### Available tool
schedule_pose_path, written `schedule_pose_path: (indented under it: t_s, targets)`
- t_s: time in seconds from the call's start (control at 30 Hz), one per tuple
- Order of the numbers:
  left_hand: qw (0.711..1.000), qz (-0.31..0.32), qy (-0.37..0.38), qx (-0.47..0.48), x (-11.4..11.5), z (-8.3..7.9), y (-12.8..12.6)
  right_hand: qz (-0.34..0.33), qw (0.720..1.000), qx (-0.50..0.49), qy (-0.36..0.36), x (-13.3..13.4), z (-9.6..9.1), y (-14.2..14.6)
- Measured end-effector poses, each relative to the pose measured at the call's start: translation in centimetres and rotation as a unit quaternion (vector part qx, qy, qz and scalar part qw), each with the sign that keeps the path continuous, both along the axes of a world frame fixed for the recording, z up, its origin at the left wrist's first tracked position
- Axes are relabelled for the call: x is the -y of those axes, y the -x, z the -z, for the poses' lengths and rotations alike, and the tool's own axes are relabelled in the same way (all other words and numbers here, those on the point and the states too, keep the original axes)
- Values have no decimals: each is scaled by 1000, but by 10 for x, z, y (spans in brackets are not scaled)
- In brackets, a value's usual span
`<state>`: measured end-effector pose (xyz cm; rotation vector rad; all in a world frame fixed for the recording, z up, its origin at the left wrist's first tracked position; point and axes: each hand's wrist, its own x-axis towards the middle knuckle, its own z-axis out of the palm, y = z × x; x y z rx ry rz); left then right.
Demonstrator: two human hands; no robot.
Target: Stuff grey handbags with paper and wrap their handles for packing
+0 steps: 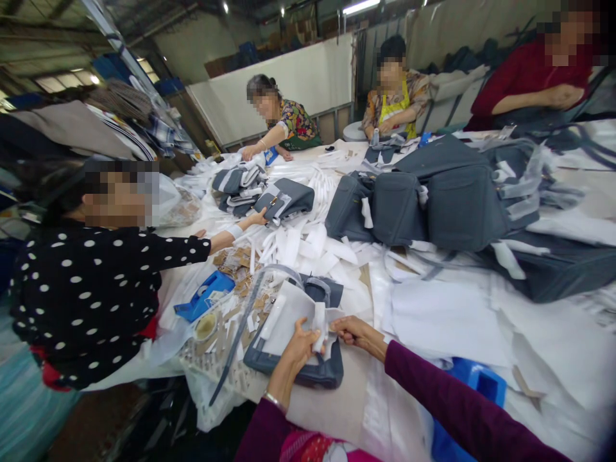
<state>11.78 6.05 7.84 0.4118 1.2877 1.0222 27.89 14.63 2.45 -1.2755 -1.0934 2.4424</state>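
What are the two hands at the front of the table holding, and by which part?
The left hand and right hand hold a grey fabric bag piece by its upper edge, beside a white strip; exact finger contact is hard to tell.

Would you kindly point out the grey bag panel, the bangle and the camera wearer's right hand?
Grey bag panel (320,371): head view, on its lower grey edge.
Bangle (275,402): head view, on its metal band.
Right hand (359,332): head view, on its back.
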Motion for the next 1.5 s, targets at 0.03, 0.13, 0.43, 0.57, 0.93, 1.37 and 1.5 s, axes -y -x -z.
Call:
schedule_pose_path:
  t_s: [0.03,0.13,0.43,0.57,0.93,1.37,1.5]
  targets:
    - [1000,-5,4,0,0,1,0,2,1000,-5,0,1,1,4]
    - [1000,-6,3,-2,-2,1,-1,3,1000,-15,-5,4,3,17]
    - [999,30,-25,8,-4,-2,-1,30,997,-37,-61,6,3,27]
    - [999,31,-32,6,-3,-2,-1,28,994,-44,-101,3,-9,27]
    - [999,23,-28,10,-1,5,1,-72,919,-69,-381,7,-46,-33]
    - [999,-7,-33,-38,0,19,-1,-193,722,2,-664,-12,-69,34]
    - [998,2,-38,-52,2,17,0,-272,717,68,-638,-21,-63,46]
